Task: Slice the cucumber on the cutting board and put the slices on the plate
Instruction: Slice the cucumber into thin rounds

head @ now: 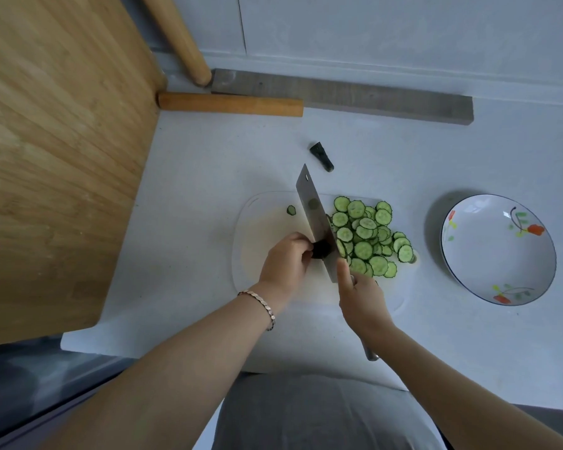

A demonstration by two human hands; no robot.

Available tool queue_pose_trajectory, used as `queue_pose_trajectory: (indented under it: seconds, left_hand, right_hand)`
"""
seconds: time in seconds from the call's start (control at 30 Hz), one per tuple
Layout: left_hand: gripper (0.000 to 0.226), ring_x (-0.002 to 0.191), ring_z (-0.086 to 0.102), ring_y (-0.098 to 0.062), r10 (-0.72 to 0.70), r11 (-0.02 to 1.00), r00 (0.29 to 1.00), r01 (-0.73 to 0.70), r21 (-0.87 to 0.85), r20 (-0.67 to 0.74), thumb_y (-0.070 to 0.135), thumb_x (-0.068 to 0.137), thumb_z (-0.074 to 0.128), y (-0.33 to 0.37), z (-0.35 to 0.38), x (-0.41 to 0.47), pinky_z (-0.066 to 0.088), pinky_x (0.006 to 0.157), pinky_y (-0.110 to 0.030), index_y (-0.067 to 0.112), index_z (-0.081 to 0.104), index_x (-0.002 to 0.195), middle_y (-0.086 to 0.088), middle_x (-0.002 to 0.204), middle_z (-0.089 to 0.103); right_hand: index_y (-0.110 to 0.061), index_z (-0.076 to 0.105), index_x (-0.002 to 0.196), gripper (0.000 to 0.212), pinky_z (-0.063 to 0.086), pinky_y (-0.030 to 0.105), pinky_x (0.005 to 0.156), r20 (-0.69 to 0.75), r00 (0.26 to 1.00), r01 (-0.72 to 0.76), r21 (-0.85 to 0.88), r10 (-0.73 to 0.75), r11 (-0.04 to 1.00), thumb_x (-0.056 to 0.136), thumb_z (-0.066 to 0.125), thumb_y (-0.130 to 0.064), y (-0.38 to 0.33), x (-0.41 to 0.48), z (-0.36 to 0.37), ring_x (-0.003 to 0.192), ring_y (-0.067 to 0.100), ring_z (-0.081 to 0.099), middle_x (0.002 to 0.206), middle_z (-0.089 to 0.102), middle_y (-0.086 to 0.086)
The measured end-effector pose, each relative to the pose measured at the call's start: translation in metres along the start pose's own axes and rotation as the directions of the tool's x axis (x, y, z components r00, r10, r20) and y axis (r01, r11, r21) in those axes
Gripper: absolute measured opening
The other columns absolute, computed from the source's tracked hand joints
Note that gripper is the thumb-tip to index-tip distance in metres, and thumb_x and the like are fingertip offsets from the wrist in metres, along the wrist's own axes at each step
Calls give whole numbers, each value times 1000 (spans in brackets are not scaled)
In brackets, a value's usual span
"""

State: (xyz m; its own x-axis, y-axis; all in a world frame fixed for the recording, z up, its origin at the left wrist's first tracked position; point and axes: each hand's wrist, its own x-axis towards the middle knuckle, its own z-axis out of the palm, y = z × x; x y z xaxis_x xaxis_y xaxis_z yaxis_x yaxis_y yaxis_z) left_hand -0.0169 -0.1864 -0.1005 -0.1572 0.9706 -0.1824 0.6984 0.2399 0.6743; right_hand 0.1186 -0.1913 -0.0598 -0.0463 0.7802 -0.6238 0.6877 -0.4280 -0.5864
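A short dark cucumber stub [320, 249] lies on the white cutting board [260, 228]. My left hand [285, 261] pinches the stub from the left. My right hand [361, 297] grips the handle of a steel cleaver [314, 219], whose blade stands on edge against the stub's right end. A heap of several thin green slices [368, 235] is piled on the board to the right of the blade. One stray slice [291, 210] lies on the board left of the blade. A white floral plate [498, 251] sits to the right of the board with no slices on it.
A cut-off cucumber end [321, 156] lies on the white counter behind the board. Two wooden rolling pins [229, 103] [179, 37] and a grey bar [355, 95] rest along the back wall. A large bamboo board [52, 141] fills the left side.
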Motion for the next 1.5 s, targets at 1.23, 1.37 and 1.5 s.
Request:
queue_pose_trajectory:
  seconds: [1.23, 1.37, 1.5]
  left_hand:
    - [14, 85, 62, -30, 25, 999, 1000, -25, -20, 1, -3, 79, 57, -1, 0, 1, 42, 71, -24, 0, 68, 85, -14, 93, 64]
    - [13, 83, 61, -28, -10, 997, 1000, 9, -82, -13, -3, 78, 60, 1, 1, 2, 42, 70, -23, 0, 68, 87, -13, 93, 63]
    - [9, 80, 61, -28, -9, 994, 1000, 7, -107, -18, 0, 78, 62, 1, 0, 3, 50, 71, -32, 0, 68, 85, -15, 89, 64]
  right_hand:
    - [-13, 24, 60, 51, 26, 29, 52, -18, 1000, -18, 55, 19, 998, 94, 34, -51, 4, -3, 6, 54, 19, 29, 59, 32, 8]
    - [-11, 33, 65, 52, 27, 29, 48, 16, 994, -107, 237, 106, 966, 93, 35, -55, 9, 1, 5, 46, 18, 26, 53, 29, 4]
    - [-11, 35, 67, 52, 26, 22, 42, 66, 986, -166, 313, 153, 935, 94, 34, -55, 8, 1, -8, 41, 15, 26, 51, 30, 2]
